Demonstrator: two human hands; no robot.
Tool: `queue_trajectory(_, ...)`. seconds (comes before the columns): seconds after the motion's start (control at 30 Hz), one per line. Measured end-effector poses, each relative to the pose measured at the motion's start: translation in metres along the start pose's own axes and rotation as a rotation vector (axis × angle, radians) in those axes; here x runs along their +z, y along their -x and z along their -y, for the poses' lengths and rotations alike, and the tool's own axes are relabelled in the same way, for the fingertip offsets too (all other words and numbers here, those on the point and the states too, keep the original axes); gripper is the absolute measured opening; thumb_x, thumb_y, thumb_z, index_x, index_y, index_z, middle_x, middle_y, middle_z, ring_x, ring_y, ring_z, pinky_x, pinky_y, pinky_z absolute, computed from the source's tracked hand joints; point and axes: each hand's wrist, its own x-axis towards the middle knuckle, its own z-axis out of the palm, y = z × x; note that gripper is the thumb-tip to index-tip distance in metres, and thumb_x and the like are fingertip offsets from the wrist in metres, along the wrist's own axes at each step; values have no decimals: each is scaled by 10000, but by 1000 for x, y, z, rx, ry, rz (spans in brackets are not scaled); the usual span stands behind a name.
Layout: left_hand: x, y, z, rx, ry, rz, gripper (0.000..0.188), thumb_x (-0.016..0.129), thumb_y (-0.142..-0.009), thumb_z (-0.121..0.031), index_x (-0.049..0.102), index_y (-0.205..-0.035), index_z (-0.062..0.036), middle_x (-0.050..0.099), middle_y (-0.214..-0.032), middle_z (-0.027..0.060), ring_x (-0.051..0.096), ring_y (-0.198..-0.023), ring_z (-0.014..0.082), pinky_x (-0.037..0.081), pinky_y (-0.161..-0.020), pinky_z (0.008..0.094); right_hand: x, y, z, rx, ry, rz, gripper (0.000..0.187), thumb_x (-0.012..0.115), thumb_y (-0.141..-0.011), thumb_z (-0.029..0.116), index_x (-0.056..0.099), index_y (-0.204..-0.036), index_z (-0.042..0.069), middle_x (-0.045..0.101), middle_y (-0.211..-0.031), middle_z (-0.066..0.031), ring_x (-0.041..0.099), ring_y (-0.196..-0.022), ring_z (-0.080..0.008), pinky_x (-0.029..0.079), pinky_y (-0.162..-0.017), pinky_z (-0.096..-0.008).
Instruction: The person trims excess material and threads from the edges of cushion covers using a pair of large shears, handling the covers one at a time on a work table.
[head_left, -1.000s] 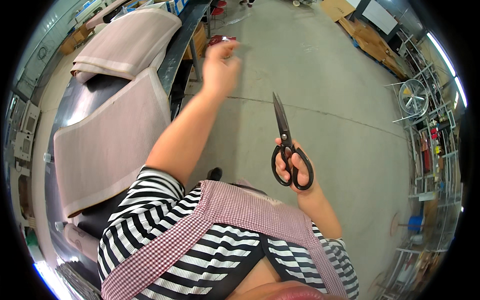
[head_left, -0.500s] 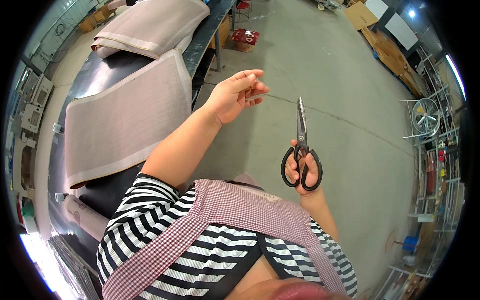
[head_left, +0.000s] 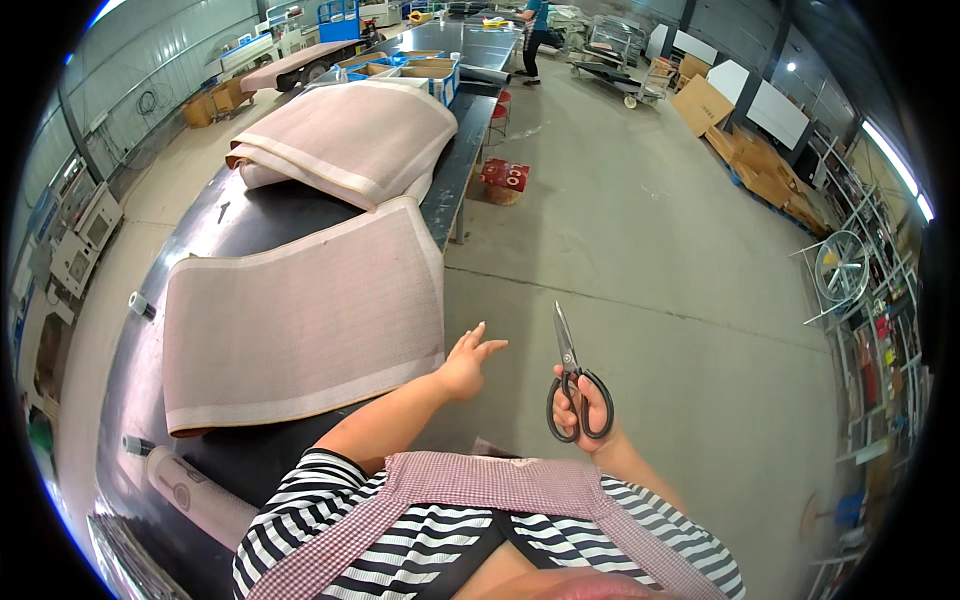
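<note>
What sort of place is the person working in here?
Probably a workshop or small factory hall: a long dark worktable carries large pinkish sheets, and toward the right are a metal-framed fan and a heap of brown cardboard.

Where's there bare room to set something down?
On the dark table, the wedge between the two pale mats looks bare. So does the grey floor beyond the scissors, between the table and the right-hand rack. Crowded: the table's far end, with boxes, and the rack.
</note>
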Motion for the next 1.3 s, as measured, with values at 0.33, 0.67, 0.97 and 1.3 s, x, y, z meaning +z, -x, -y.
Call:
queue_trajectory(0.33, -93, 49, 4, -342, 165, 293, 141, 723, -887, -93, 701, -1018, -44, 712, -989, 132, 673, -896, 330, 533, -814, 433, 56, -14, -43, 24, 53, -48, 454, 560, -1035, 387, 550, -1374, 84, 598, -811, -47, 514, -586, -128, 415, -553, -275)
queue_trajectory(0.67, -106, 103, 32, -211, 313, 133, 147, 721, -899, -165, 689, -957, -34, 693, -873, 141, 678, -805, 310, 538, -736, 397, 61, -28, -68, 32, 69, -254, 400, 592, -1015, 410, 584, -1303, 133, 590, -785, -27, 489, -556, -114, 395, -515, -270)
queue_trajectory(0.97, -112, 99, 40, -350, 292, 72, 241, 648, -994, -230, 688, -947, 2, 666, -797, 107, 633, -726, 216, 516, -696, 348, 56, -54, -71, 70, 103, -356, 402, 580, -1031, 373, 569, -1316, 90, 578, -788, -35, 500, -573, -107, 396, -518, -262)
queue_trajectory(1.3, -123, -31, 161, -458, -383, -289, 676, 604, -990, -379, 382, -1529, -36, 391, -1548, 272, 307, -1475, 445, 253, -1195, 561, 11, -122, -58, 196, 10, -364, 402, 581, -1032, 365, 558, -1316, 81, 556, -780, -28, 491, -568, -107, 396, -518, -254)
